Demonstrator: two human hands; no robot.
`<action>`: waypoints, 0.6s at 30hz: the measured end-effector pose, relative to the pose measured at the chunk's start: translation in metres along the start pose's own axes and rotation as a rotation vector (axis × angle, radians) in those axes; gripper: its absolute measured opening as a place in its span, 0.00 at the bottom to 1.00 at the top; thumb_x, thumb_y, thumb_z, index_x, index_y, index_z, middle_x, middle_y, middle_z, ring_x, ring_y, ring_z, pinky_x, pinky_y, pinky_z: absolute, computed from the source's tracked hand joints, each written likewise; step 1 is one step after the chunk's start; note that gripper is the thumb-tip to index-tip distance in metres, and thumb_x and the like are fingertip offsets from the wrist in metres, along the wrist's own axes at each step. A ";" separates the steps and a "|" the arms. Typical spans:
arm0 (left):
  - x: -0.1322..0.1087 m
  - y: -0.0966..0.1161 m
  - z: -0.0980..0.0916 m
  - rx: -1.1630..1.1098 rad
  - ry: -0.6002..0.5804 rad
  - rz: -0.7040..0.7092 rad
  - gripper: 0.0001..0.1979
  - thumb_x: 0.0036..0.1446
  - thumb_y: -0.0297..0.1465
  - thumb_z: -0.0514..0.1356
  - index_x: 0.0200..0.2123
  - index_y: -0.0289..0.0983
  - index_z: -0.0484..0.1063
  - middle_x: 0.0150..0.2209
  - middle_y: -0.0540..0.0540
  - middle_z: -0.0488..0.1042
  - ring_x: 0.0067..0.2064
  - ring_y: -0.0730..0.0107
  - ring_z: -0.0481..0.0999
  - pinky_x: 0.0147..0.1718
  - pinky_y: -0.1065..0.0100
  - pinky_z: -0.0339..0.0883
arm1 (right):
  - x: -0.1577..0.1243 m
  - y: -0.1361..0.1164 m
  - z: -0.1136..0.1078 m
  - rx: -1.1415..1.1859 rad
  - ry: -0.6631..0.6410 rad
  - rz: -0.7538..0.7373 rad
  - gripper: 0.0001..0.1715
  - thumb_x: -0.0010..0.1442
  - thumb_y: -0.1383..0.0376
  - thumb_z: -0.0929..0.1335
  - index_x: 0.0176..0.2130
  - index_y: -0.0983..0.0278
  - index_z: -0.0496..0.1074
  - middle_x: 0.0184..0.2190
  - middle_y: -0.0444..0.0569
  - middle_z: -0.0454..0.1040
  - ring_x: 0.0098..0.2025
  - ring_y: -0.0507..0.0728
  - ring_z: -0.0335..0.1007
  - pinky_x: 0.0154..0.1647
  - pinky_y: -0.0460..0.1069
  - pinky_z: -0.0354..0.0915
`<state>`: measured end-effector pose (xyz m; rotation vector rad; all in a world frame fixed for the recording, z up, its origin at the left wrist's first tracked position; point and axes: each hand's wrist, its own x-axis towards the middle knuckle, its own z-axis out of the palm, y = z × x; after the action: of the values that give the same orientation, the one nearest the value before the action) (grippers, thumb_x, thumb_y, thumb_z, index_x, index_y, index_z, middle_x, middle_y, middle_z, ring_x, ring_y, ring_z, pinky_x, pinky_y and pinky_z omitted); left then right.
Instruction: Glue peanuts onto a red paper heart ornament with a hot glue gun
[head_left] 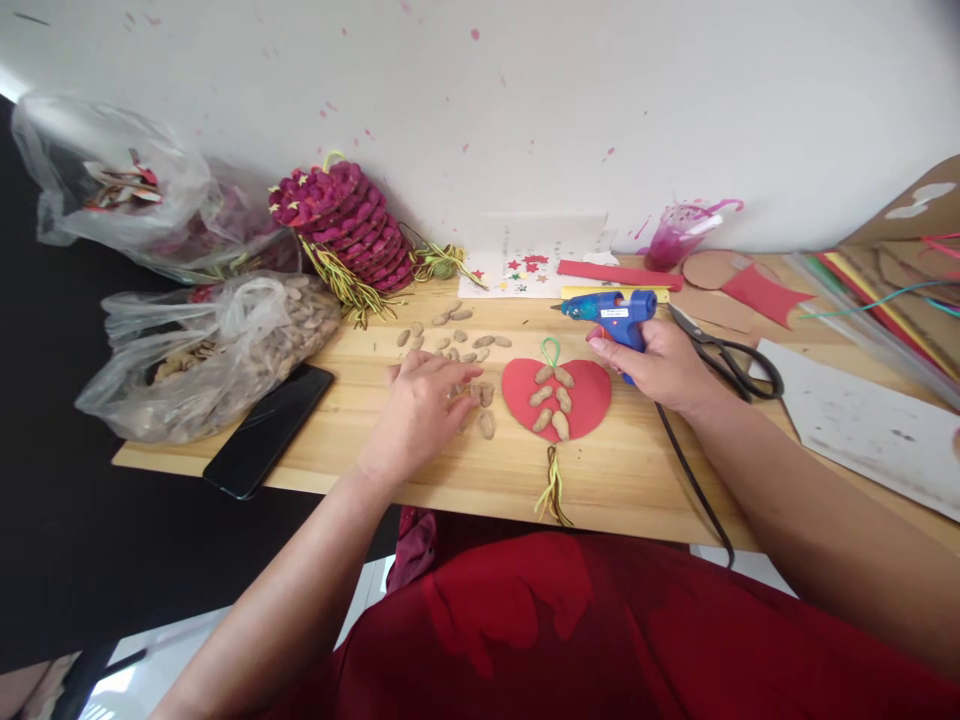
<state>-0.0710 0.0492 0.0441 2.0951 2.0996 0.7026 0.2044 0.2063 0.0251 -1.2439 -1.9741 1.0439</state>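
Red heart ornament (553,402), seemingly mid-gluing. Right hand (666,366) grips glue gun (611,312) beside it; left hand (421,405), loosely spread, likely needs a peanut (487,426).

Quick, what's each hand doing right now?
Left hand: half curled over the loose peanuts; whether it grips one cannot be told.
Right hand: closed around the blue glue gun.

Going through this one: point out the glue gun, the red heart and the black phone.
Glue gun (616,310): head view, side of its blue body.
Red heart (591,398): head view, bare right-hand part.
Black phone (270,431): head view, flat upper face.
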 end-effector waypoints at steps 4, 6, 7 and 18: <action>0.003 0.002 0.002 0.012 -0.028 -0.007 0.17 0.58 0.24 0.67 0.50 0.42 0.83 0.46 0.45 0.85 0.53 0.49 0.76 0.52 0.48 0.68 | 0.000 0.000 0.000 0.005 -0.009 0.010 0.18 0.57 0.49 0.73 0.32 0.61 0.76 0.23 0.47 0.72 0.28 0.58 0.67 0.32 0.55 0.63; 0.004 0.003 0.003 0.015 -0.042 0.003 0.17 0.59 0.24 0.66 0.50 0.43 0.83 0.48 0.45 0.84 0.53 0.49 0.76 0.52 0.48 0.68 | 0.000 0.000 0.000 0.001 -0.002 0.014 0.18 0.57 0.49 0.73 0.32 0.62 0.77 0.24 0.47 0.72 0.28 0.59 0.67 0.32 0.55 0.62; 0.004 0.003 0.003 0.018 -0.048 0.009 0.17 0.59 0.23 0.65 0.50 0.43 0.82 0.48 0.45 0.84 0.53 0.49 0.76 0.52 0.49 0.67 | 0.000 -0.001 0.000 -0.001 0.006 0.019 0.19 0.57 0.49 0.73 0.32 0.62 0.77 0.24 0.47 0.73 0.28 0.59 0.66 0.32 0.55 0.62; 0.002 0.002 0.002 0.006 -0.092 0.036 0.17 0.61 0.24 0.65 0.50 0.48 0.83 0.50 0.47 0.83 0.55 0.52 0.76 0.52 0.51 0.66 | -0.001 0.002 0.002 0.013 0.024 0.003 0.19 0.57 0.48 0.74 0.33 0.62 0.77 0.26 0.48 0.74 0.29 0.59 0.68 0.33 0.55 0.64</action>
<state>-0.0688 0.0517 0.0439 2.1302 2.0239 0.5915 0.2041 0.2053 0.0221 -1.2467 -1.9453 1.0373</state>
